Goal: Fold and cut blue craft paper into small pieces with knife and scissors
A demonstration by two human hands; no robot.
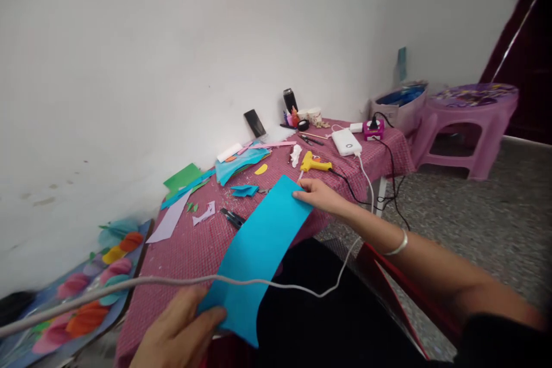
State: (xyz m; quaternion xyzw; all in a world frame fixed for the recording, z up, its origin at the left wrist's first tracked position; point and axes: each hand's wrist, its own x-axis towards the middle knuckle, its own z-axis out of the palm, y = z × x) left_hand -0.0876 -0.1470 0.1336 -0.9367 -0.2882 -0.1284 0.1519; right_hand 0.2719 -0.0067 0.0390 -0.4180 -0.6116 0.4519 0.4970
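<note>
The blue paper strip [264, 236], long axis slanting near-left to far-right, is pinched by the right hand [322, 198] and, seemingly, the left hand [179, 325].

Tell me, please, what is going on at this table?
A person is holding a sheet of blue paper over the near edge of the table, the left hand at its near end and the right hand at its far end. A yellow glue gun lies beyond the right hand, touched by neither. A white cable crosses in front of the sheet.
</note>
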